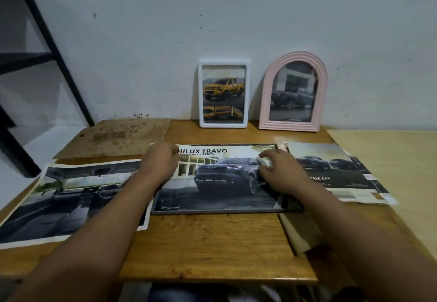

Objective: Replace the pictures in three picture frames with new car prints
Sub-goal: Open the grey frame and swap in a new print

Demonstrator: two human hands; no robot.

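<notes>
Lying flat on the brown wooden table [212, 242], the dark-SUV "HILUX TRAVO" print [220, 178] has the left hand [160, 162] and right hand [281, 171] pressing its top corners, fingers spread, gripping nothing.

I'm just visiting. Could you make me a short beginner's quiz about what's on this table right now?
1. True or false: the white frame and the pink arched frame lean upright against the wall.
2. Which colour is the truck shown in the white frame? A) red B) yellow C) green
3. Fill in: the left hand and right hand both rest on the ____ TRAVO print, which lies flat on the wooden table.

Key: 1 true; 2 B; 3 HILUX.
</notes>
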